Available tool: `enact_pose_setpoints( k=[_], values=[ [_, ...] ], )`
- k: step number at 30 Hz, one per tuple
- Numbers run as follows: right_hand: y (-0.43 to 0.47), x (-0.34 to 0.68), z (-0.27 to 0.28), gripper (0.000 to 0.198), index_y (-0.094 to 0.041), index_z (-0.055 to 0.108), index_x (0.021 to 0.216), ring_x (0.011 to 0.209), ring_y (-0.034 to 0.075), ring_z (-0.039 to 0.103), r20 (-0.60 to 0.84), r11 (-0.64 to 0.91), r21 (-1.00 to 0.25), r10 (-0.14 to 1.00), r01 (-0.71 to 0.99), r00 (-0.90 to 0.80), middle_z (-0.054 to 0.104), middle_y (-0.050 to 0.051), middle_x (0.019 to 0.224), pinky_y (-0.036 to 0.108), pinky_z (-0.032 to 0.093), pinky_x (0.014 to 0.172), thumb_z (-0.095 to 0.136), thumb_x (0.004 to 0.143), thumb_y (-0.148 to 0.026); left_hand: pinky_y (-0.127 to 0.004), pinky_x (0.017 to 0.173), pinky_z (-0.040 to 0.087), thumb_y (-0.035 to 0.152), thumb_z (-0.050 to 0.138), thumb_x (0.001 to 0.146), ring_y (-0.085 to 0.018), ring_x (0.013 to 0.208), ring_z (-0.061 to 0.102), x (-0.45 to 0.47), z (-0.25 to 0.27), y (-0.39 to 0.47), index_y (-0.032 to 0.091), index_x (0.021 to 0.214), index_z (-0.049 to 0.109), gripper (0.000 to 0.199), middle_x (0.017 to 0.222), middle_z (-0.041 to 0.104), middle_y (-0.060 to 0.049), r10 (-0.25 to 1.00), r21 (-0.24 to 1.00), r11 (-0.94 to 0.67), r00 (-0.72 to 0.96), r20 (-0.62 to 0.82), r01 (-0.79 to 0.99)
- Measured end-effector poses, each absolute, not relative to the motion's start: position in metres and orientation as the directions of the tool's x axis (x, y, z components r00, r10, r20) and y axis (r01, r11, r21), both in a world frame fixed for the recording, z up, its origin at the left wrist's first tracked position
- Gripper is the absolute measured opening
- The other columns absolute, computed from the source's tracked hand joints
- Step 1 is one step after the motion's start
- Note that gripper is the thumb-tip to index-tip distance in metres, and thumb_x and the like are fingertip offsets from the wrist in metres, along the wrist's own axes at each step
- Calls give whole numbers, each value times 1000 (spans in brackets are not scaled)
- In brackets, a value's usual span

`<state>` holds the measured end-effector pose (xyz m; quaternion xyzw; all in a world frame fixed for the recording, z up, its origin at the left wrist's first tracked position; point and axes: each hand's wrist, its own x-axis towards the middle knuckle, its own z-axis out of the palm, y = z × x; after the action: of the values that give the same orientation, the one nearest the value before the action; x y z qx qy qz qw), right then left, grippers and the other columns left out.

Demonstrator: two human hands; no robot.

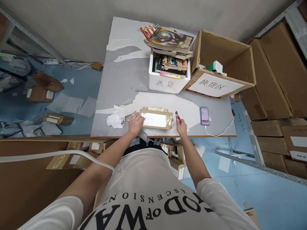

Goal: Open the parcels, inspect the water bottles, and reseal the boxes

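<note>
**While my left hand (136, 124) is steadying the box (155, 120), my right hand (181, 127) is holding the cutter (177, 115)**

As the box is lying flat near the front edge of the table (124, 72), its white label facing up, my left hand is touching its left end, fingers curling at the corner; whether I am gripping or merely resting there, I cannot tell. My right hand is closing around the cutter, whose dark tip is pointing away from me, just past the box's right end and apart from it. Whether a blade is showing, I cannot make out.

As I judge it, my left hand should be pressing the box firmly down so that nothing is skidding, its fingers staying out of the cutter's line. Since shiny tape (169, 120) is covering the right end, any stroke there should be running shallow, because I am not seeing what is underneath. The crumpled paper (116, 119) is sitting just beside my left hand, and the phone (204, 115) is lying farther right, so I should be minding both.
</note>
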<state>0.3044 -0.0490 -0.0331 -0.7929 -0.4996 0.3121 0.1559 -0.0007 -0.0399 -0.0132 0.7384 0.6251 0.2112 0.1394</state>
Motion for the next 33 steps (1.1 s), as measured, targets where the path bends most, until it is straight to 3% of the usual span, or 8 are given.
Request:
enact_pose_setpoints(
  k=[4,7,9,11,13,16,18,33],
  values=[
    [-42,326,-51,49,-17,48,118,113,31,51,-393,-492,-284,843,823,368,52,18,124,44,44,88,63,75,-35,-47,93,34,35,44,92,-30,104,56,-1,-4,-50,17,109,65,32,107,67,-15,930,344,-366,354,99,865],
    [-31,332,-50,50,-14,44,126,108,29,54,-433,-450,-297,850,842,301,54,18,119,44,44,89,56,78,-24,-51,100,30,23,40,92,-31,118,51,-6,-2,-65,17,126,56,37,125,60,-18,903,333,-424,421,85,842],
    [-24,330,-34,52,-12,35,135,110,27,54,-342,-377,-380,906,844,251,53,19,123,43,43,91,43,84,-21,-49,101,32,15,35,92,-29,122,50,-11,-6,-74,18,128,55,41,129,58,-17,894,364,-441,438,96,820],
    [-19,320,-8,55,-13,23,144,115,26,51,-173,-214,-469,974,857,149,48,18,132,41,43,93,32,89,-20,-45,101,36,14,34,92,-27,123,50,-15,-13,-78,19,127,56,42,127,60,-16,883,402,-458,456,106,793],
    [-15,299,20,59,-19,16,148,116,26,51,-72,41,-488,994,872,-87,46,15,136,38,45,91,29,91,-21,-43,100,39,15,33,93,-26,124,50,-17,-20,-78,19,126,58,41,125,61,-14,886,432,-451,451,111,781],
    [-9,256,51,65,-34,19,149,103,25,58,-218,444,-432,794,785,-568,54,7,126,34,47,80,37,89,-18,-43,100,41,15,34,93,-25,125,49,-17,-26,-75,20,126,58,41,125,62,-13,901,462,-419,419,108,782],
    [-6,230,59,67,-40,23,148,96,23,61,-305,577,-374,663,726,-684,57,5,122,32,46,76,37,88,-13,-44,100,42,15,34,93,-26,124,50,-16,-27,-74,19,126,58,41,124,62,-14,904,478,-411,414,105,776],
    [1,206,69,66,-37,18,150,93,23,61,-441,723,-130,571,679,-692,57,10,119,31,45,72,31,91,-10,-44,99,44,11,34,91,-26,124,50,-13,-29,-74,15,125,58,42,123,63,-14,904,481,-410,416,101,775]
  ],
)
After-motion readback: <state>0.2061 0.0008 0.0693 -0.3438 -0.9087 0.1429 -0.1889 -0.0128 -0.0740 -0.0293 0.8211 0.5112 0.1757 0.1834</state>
